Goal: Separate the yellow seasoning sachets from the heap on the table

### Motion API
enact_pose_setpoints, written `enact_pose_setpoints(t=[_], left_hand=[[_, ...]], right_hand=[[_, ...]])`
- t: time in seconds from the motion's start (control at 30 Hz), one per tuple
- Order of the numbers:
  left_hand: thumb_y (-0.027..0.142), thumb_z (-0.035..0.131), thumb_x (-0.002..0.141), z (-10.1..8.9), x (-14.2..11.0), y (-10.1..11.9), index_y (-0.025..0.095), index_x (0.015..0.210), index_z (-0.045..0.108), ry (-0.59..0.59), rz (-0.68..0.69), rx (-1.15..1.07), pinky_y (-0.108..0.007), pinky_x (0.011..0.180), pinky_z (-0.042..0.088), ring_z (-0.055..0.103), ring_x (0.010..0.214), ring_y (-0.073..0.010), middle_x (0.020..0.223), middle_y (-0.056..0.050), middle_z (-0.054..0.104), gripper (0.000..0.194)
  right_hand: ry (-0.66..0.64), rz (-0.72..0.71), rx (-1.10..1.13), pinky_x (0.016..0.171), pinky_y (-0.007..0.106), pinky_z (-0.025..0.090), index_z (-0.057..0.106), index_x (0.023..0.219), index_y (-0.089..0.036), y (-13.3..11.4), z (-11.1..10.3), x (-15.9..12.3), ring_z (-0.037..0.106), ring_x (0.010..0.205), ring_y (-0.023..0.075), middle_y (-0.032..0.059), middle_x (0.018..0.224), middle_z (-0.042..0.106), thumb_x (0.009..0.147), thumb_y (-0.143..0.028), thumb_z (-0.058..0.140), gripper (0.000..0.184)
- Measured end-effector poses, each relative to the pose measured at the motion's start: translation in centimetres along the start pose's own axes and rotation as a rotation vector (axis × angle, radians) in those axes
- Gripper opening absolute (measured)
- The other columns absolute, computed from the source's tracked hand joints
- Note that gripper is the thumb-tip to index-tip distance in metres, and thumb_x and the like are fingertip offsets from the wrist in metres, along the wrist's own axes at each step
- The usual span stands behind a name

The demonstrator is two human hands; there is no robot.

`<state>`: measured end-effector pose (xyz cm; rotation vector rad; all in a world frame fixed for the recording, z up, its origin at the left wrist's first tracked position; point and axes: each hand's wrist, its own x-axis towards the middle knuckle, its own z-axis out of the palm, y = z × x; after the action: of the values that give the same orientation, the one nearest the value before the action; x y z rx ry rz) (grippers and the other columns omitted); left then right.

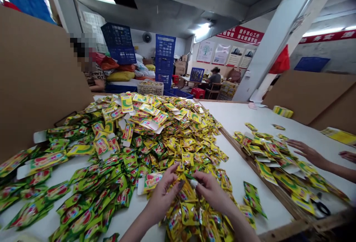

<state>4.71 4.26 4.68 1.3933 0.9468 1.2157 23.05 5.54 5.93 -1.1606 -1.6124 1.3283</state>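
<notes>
Blue crates (pixel 165 54) stand stacked at the back; I cannot tell what is in them. A pale basket (pixel 150 87) behind the table looks full of small packs.

On the white table (pixel 241 167) lies a big heap of little yellow packets (pixel 178 138), shiny with red and green marks. The left hand (pixel 164 192) and the right hand (pixel 211 192) meet at the near edge of the heap. Together they pinch one yellow packet (pixel 187 187) between their fingers. Another person's hand (pixel 306 151) rests flat and open on a second pile (pixel 274 156) to the right.
</notes>
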Motion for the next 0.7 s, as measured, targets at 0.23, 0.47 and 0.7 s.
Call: enact_pose_setpoints(t=[0.23, 0.47, 0.7], left_hand=[[0.046, 0.057, 0.076, 0.8, -1.4, -3.2, 0.018, 0.083, 0.061, 0.355, -0.105, -0.258, -0.028, 0.071, 0.048, 0.063, 0.076, -0.0187, 0.077, -0.003, 0.069, 0.029], [0.042, 0.070, 0.066, 1.6, -4.1, -5.4, 0.019, 0.090, 0.069, 0.373, -0.260, -0.651, -0.037, 0.089, 0.045, 0.063, 0.095, -0.0244, 0.094, -0.007, 0.072, 0.033], [0.042, 0.073, 0.062, 1.3, -4.3, -4.7, 0.018, 0.093, 0.070, 0.279, -0.323, -0.768, -0.040, 0.089, 0.045, 0.064, 0.093, -0.0259, 0.093, -0.010, 0.072, 0.039]], right_hand=[[0.012, -0.007, 0.090, 0.045, 0.024, 0.045, 0.064, 0.097, -0.018, 2.5, 5.2, 0.0, 0.048, 0.047, 0.0116, -0.0018, 0.061, 0.051, 0.083, -0.038, 0.046, 0.030], [0.247, -0.233, -0.209, 0.075, 0.031, 0.048, 0.068, 0.093, -0.022, 5.7, 6.4, -1.6, 0.056, 0.085, 0.0218, 0.0069, 0.088, 0.057, 0.083, -0.034, 0.048, 0.025], [0.233, -0.187, -0.211, 0.082, 0.035, 0.047, 0.066, 0.103, -0.024, 6.5, 6.2, -2.1, 0.060, 0.093, 0.0265, 0.0098, 0.098, 0.066, 0.084, -0.038, 0.046, 0.030]])
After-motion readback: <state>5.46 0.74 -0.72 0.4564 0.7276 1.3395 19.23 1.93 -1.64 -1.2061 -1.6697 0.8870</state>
